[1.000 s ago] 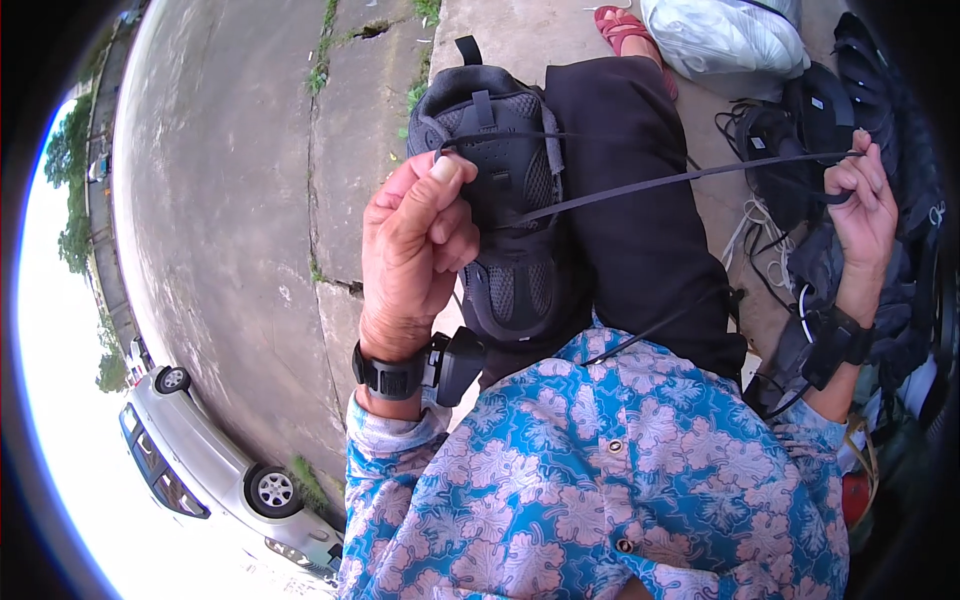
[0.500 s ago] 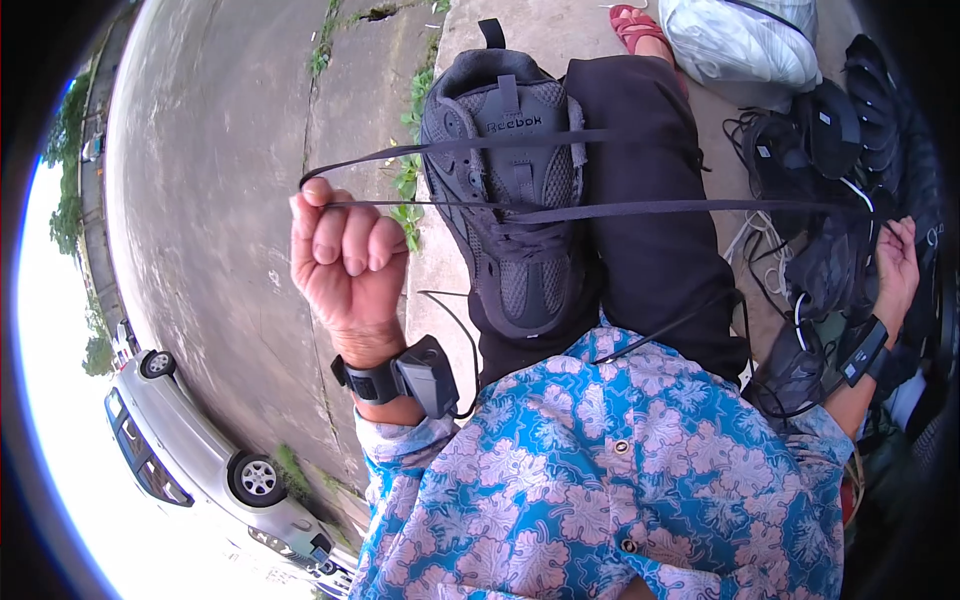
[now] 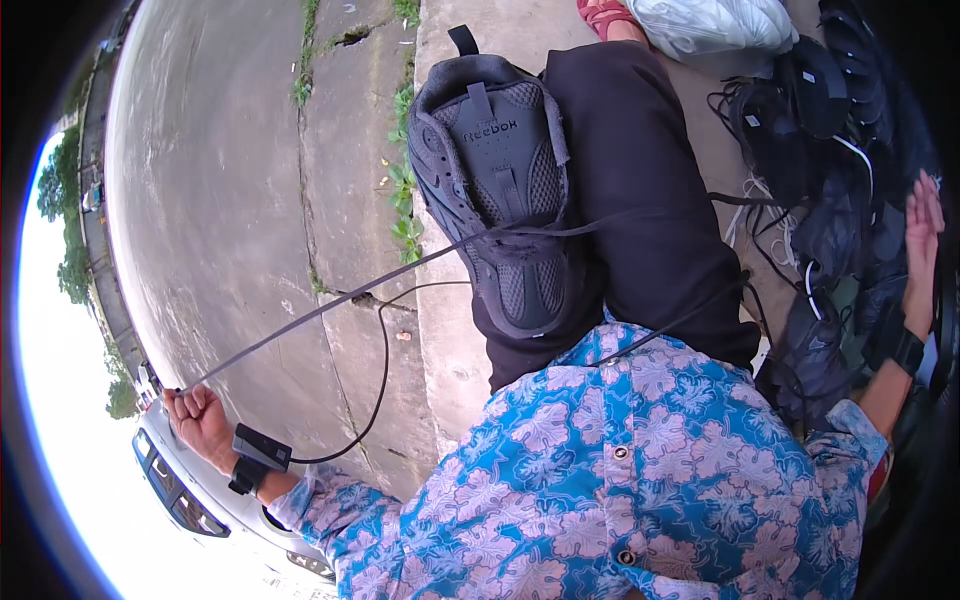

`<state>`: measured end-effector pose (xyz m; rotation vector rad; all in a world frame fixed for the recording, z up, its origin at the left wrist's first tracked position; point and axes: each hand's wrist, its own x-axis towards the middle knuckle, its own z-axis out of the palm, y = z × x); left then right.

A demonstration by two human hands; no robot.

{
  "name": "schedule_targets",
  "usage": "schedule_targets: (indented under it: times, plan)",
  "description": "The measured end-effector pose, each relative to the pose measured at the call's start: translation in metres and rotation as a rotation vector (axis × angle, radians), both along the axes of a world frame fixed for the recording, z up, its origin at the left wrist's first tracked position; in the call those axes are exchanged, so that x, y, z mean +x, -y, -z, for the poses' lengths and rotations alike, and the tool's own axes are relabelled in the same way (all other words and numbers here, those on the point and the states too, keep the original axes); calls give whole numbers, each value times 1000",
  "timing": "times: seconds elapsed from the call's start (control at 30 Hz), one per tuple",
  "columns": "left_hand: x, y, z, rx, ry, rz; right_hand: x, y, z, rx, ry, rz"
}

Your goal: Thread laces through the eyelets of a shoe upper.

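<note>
A dark grey sneaker (image 3: 510, 160) lies on my left thigh, its toe toward my body and its heel loop away from me. One black shoelace (image 3: 330, 305) runs taut from the lower eyelets out to the lower left. My left hand (image 3: 203, 425), closed in a fist, grips that lace. From the same eyelets another stretch of lace crosses my other thigh toward the right, lying slack. Far to the right, my right hand (image 3: 924, 215) is raised with its fingers stretched out, holding nothing I can see. It is nearest to the dark shoes on that side.
Several black shoes (image 3: 768, 135) with white and black laces are heaped at my right. A white plastic bag (image 3: 712, 35) and a red sandal (image 3: 607, 17) on a foot are at the top. Wrist devices with a cable (image 3: 385, 370) are strapped on. A silver car (image 3: 180, 485) stands at left.
My left hand has swung down and outward to the left, pulling the lace long and taut. My right hand has risen slightly, its fingers straightened. The lace stretched to the right has gone slack.
</note>
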<state>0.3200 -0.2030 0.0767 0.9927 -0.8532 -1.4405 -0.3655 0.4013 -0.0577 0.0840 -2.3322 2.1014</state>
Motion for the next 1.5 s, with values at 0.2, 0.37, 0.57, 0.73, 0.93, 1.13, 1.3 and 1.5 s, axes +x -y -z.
schedule_targets:
  times: [0.2, 0.37, 0.57, 0.73, 0.93, 1.13, 1.3, 1.5]
  plan:
    - [174, -5, -48, 72, 229, -311, 145, 212, 16, 120, 85, -925]
    - [124, -52, -42, 117, 488, -478, 196, 264, 19, 131, -518, -1090]
    - [132, -44, -16, 216, 296, -655, 213, 280, 22, 365, -797, -1121]
    - [66, -53, 12, 235, 299, 173, 212, 282, 19, 446, -870, -1101]
    - [-89, -81, 65, 218, 481, 239, 218, 292, 11, 485, -901, -1116]
    - [-199, -127, 92, 130, 689, 610, 220, 293, 11, 482, -858, -1150]
    - [-250, -163, 95, -70, 916, 751, 219, 290, 9, 495, -839, -1134]
    - [-262, -179, 100, -206, 902, 836, 219, 287, 10, 445, -828, -1107]
